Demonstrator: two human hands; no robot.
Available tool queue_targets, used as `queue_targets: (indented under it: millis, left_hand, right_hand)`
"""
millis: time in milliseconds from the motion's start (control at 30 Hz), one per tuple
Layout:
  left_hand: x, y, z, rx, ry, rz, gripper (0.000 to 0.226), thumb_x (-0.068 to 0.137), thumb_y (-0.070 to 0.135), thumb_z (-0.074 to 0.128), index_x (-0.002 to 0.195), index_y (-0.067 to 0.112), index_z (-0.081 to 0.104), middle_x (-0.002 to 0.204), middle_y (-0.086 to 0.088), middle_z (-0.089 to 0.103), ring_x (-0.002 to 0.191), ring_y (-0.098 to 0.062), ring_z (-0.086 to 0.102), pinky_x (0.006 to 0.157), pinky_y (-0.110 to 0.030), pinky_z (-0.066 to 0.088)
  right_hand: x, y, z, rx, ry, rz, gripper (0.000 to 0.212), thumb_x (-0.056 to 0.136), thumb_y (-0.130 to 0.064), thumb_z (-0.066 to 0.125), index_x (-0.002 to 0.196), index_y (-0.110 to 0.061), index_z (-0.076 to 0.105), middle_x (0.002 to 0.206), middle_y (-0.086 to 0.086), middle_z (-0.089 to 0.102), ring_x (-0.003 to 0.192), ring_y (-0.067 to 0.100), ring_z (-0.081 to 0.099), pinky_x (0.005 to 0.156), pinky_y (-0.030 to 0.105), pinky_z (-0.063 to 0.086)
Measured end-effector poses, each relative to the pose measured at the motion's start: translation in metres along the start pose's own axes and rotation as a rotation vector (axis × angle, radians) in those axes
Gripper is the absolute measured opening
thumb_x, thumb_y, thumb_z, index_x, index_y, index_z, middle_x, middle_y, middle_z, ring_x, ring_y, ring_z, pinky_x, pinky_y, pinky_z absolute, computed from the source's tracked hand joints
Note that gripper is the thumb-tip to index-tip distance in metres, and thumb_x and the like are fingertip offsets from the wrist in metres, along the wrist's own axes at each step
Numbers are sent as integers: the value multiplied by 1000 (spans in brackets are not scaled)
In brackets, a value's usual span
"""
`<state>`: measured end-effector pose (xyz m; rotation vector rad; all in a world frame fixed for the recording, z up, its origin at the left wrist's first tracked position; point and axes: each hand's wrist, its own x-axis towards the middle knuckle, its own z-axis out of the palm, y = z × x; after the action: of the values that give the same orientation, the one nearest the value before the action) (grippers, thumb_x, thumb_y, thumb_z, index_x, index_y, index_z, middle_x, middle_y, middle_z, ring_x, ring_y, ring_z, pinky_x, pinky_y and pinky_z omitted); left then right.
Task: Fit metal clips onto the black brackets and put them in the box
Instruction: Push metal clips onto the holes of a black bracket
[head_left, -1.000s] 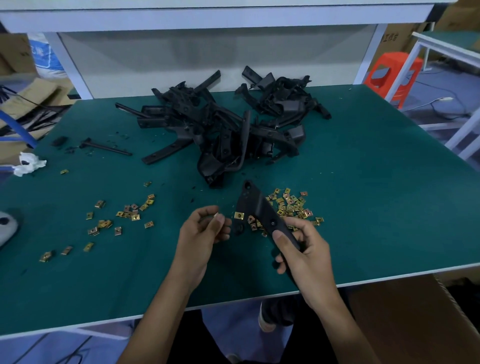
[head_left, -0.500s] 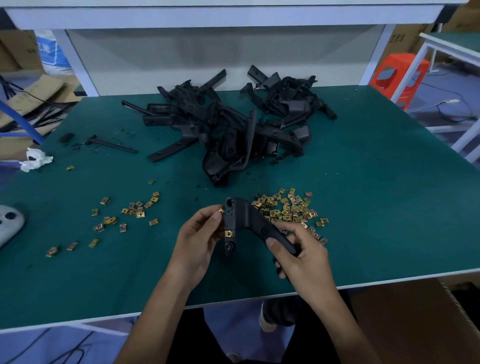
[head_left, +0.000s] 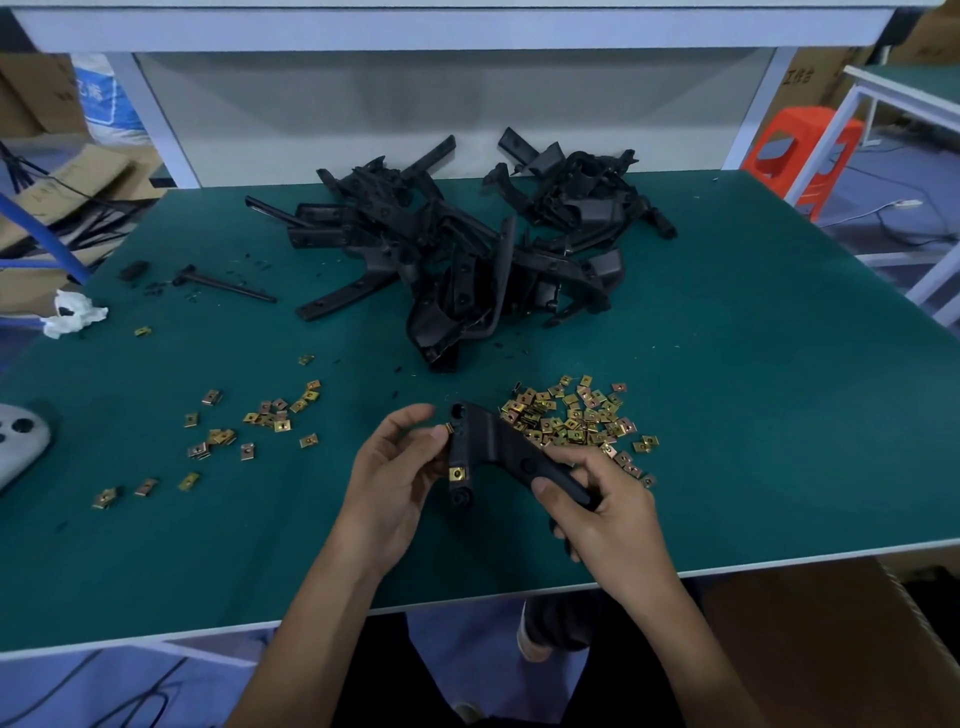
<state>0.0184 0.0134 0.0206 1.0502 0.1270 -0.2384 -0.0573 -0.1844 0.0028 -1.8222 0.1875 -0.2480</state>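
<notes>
Loose clips (head_left: 571, 421) and a bracket pile (head_left: 467, 260) lie just beyond the held bracket (head_left: 498, 447).

- The bracket (head_left: 498, 447) that my right hand (head_left: 608, 514) grips is black plastic, matt, with a faintly grainy skin.
- The clip (head_left: 444, 429) that my left hand (head_left: 395, 478) pinches is thin sheet metal, yellow-gold, with a dull shine.
- The heap of clips (head_left: 576, 415) is the same plated metal, and some faces glint.
- The pile of brackets (head_left: 467, 249) is matt black plastic, with a soft sheen on a few edges.
- The table top (head_left: 727, 364) is dark green, smooth and matt.
- The white wad (head_left: 72, 314) is crumpled and soft, probably tissue paper.
- The box (head_left: 810, 639) is plain brown cardboard, matt.
- The stool (head_left: 795, 150) is orange plastic, slightly glossy.
</notes>
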Motion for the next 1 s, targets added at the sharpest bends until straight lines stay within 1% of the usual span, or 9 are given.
queue_targets:
  millis: [67, 167, 267, 333, 467, 567, 700, 800, 1000]
  left_hand:
    - [0, 0, -1, 1, 13, -7, 21, 92, -2, 61, 103, 15, 60, 76, -3, 66, 66, -11, 64, 67, -22, 55]
    - [1, 1, -2, 25, 21, -26, 24, 91, -4, 61, 103, 17, 58, 75, -5, 57, 63, -12, 52, 72, -27, 46]
    - [2, 2, -2, 47, 13, -48, 28, 91, -7, 59, 106, 16, 57, 67, -1, 51, 54, -8, 48, 69, -28, 44]
    - [2, 3, -2, 61, 9, -53, 28, 91, -7, 59, 107, 15, 58, 65, 0, 52, 52, -7, 49, 65, -27, 46]
    - [2, 2, -2, 34, 25, -59, 23, 94, -4, 57, 105, 17, 59, 72, -1, 62, 60, -10, 56, 65, -26, 50]
    - [1, 3, -1, 27, 23, -53, 20, 95, -2, 56, 102, 16, 59, 68, 0, 61, 57, -9, 57, 56, -22, 53]
    - [-1, 3, 0, 66, 1, -44, 20, 96, -2, 56, 104, 16, 59, 68, 0, 60, 55, -9, 58, 53, -21, 52]
    - [-1, 3, 0, 64, -2, -34, 19, 96, -2, 55, 104, 15, 58, 67, 0, 61, 54, -9, 57, 52, -21, 51]
    - [-1, 2, 1, 81, 1, -5, 22, 95, -6, 56, 104, 14, 58, 69, -2, 60, 54, -10, 56, 53, -21, 51]
  right_hand:
    - [1, -1, -2, 17, -12, 37, 30, 91, -20, 76, 102, -47, 69, 68, -3, 62, 50, 15, 62, 40, 29, 45]
    - [4, -3, -7, 27, -69, 75, 22, 87, -25, 75, 101, -43, 71, 64, -2, 60, 47, 12, 58, 40, 27, 42]
    - [6, -4, -11, 18, -115, 84, 23, 91, -18, 76, 99, -39, 73, 62, -2, 59, 45, 11, 56, 39, 26, 39]
    - [5, -5, -11, 21, -114, 81, 23, 91, -16, 76, 99, -38, 73, 63, -2, 59, 45, 11, 55, 39, 26, 40]
    - [5, -6, -9, 102, -78, 103, 26, 90, -12, 77, 97, -37, 75, 62, -1, 59, 45, 14, 55, 37, 25, 39]
    - [6, -6, -10, 155, -47, 111, 26, 90, -10, 76, 97, -35, 76, 62, 0, 59, 45, 18, 54, 36, 24, 39]
    - [5, -8, -9, 124, -67, 111, 28, 90, -10, 76, 98, -37, 75, 60, -2, 59, 42, 13, 53, 36, 24, 39]
    - [6, -10, -10, 103, -99, 108, 27, 90, -10, 76, 96, -36, 76, 61, -5, 59, 46, 15, 55, 36, 25, 40]
    - [6, -12, -10, 48, -100, 107, 27, 91, -13, 75, 96, -39, 75, 59, -1, 58, 43, 15, 53, 37, 26, 39]
